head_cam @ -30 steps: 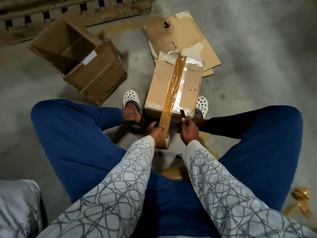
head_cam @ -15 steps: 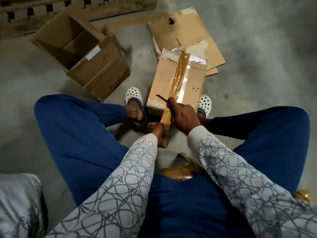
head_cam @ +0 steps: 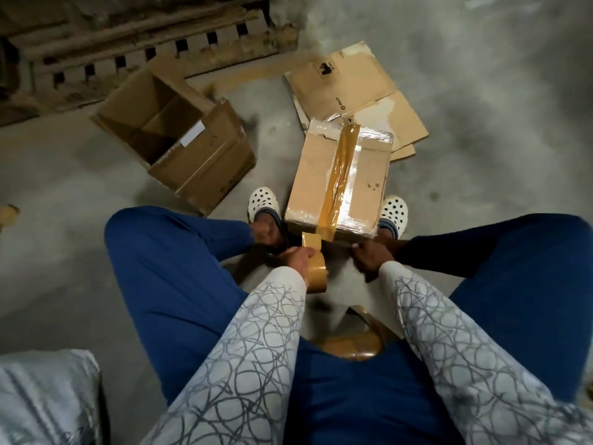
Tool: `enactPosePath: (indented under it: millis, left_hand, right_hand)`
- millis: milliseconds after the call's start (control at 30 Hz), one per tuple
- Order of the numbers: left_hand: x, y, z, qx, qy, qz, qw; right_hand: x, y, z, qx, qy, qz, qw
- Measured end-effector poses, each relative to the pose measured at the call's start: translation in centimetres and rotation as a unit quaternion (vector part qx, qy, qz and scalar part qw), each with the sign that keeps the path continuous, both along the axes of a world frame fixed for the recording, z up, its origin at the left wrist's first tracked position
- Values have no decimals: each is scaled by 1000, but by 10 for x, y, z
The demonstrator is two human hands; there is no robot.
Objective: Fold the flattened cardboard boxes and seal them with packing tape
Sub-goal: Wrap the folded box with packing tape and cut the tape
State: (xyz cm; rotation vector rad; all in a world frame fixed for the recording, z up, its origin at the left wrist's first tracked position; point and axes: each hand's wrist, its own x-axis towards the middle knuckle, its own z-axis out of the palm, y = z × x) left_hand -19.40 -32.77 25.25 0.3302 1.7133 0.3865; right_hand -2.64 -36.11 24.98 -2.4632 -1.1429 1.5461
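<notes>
Box (head_cam: 321,175) mid-frame looks light n stiff imo, L hand (head_cam: 300,259) grips the roll (head_cam: 317,273) (safest hold), R hand (head_cam: 369,256) curled, cant tell on what.

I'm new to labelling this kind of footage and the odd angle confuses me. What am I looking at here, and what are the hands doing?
There is no machine here. A person sits on a grey concrete floor, and one wide camera worn on their head looks down at their two bare hands. Between their white perforated clogs stands a closed brown cardboard box with a strip of brown packing tape along its top. The left hand grips the brown tape roll close to the box's near edge. The right hand is curled beside that edge; whether it holds anything is too blurred to tell. An open cardboard box lies to the left, and flattened cardboard sheets lie behind.
</notes>
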Motion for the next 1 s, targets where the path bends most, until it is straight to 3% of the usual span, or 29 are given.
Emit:
enactPosePath:
  millis: [100,200,267,333,433,467,533,700,800,900,1000]
  left_hand:
    - [8,4,-7,53,-30,10,998]
    - [16,7,21,85,-70,16,994]
    - [19,8,37,123,-115,35,985]
    - [18,12,44,157,-94,24,983]
    - [10,20,48,205,88,-106,969]
    - [7,23,53,212,112,-137,961]
    - [1,26,64,222,77,-162,959]
    - [-6,28,74,190,-59,-93,976]
    - [-8,29,67,129,-106,-141,976]
    - [-6,29,62,157,-21,-225,961]
    - [-6,36,61,220,92,-354,905]
  right_hand:
    - [-11,-14,-2,30,125,-156,979]
    - [-28,-16,13,194,273,-266,904]
    - [-37,-17,22,254,316,-283,870]
    - [-42,-20,26,262,303,-290,869]
    - [-42,-22,31,261,264,-274,888]
    - [-40,-21,34,260,250,-258,896]
    - [-36,-19,38,261,221,-204,917]
    - [-16,-23,57,244,181,-101,947]
    - [-3,-31,60,260,143,-65,953]
    - [2,-35,58,241,112,-18,964]
    - [0,-34,50,214,100,-5,972]
